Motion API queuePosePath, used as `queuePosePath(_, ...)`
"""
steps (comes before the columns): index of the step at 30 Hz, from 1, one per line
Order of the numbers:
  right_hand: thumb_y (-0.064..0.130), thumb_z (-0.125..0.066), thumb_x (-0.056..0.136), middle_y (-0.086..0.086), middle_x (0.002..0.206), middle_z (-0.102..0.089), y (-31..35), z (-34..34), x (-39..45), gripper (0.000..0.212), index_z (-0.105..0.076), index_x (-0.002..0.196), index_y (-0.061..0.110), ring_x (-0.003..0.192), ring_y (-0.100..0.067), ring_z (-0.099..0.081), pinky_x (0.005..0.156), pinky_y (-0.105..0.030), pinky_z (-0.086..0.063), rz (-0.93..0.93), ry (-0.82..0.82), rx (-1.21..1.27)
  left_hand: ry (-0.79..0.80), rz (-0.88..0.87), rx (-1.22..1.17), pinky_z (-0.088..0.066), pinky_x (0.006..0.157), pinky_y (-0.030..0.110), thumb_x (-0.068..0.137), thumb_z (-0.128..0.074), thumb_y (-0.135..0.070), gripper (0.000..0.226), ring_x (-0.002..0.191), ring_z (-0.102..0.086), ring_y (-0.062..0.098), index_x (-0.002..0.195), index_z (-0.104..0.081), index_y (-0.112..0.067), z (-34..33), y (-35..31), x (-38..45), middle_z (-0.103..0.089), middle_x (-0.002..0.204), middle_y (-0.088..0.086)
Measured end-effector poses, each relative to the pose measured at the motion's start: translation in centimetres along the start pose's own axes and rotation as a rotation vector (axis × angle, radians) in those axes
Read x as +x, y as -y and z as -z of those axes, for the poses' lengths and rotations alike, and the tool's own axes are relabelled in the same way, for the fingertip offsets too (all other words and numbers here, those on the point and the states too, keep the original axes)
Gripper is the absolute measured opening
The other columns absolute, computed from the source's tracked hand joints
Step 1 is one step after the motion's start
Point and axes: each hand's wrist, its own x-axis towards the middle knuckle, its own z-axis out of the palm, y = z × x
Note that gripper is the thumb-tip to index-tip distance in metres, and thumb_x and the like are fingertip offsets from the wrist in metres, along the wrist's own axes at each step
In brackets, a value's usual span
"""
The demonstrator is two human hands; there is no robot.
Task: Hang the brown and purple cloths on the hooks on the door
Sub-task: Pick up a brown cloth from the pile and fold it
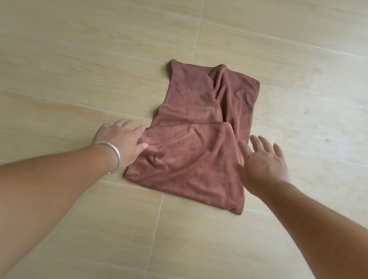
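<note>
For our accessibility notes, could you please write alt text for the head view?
A folded brown cloth lies on a pale wood-look tiled floor. The left hand, with a silver bangle, touches its left edge; the open right hand reaches over its right edge.

Brown cloth [197,146] lies flat on the tiled floor [69,57], loosely folded over itself, soft plush fabric with stitched hems. Its near part is a wider rumpled flap, the hem running across it; the far part is narrower, two layers crossing diagonally. It sits just beyond a floor tile joint. Purple cloth not in view.
</note>
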Motion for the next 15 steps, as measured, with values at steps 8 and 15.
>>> queuePosePath(8, 0.054, -0.041, 0.094, -0.005, 0.158, -0.018, 0.1, -3.7, 13.4, 0.061, -0.023, 0.147, 0.028, 0.148, -0.023, -0.006, 0.119, -0.046, -0.011, 0.019, -0.207, -0.05, -0.043, 0.124, -0.027, -0.022, 0.111, 0.053, 0.082, -0.019, -0.081, 0.088, 0.147, -0.001, 0.021, 0.151, 0.002, -0.032, -6.1, 0.8, 10.0, 0.001, 0.161, 0.0)
queuePosePath(15, 0.057, -0.038, 0.094, -0.003, 0.162, -0.001, 0.7, -5.6, 13.9, 0.068, -0.014, 0.151, 0.031, 0.148, -0.023, 0.008, 0.12, -0.045, -0.008, 0.12, -0.123, -0.121, -0.032, 0.087, -0.018, -0.018, 0.111, 0.056, 0.08, -0.022, -0.082, 0.093, 0.146, 0.01, 0.016, 0.152, 0.0, -0.027, -8.7, -1.4, 8.5, 0.013, 0.16, -0.004)
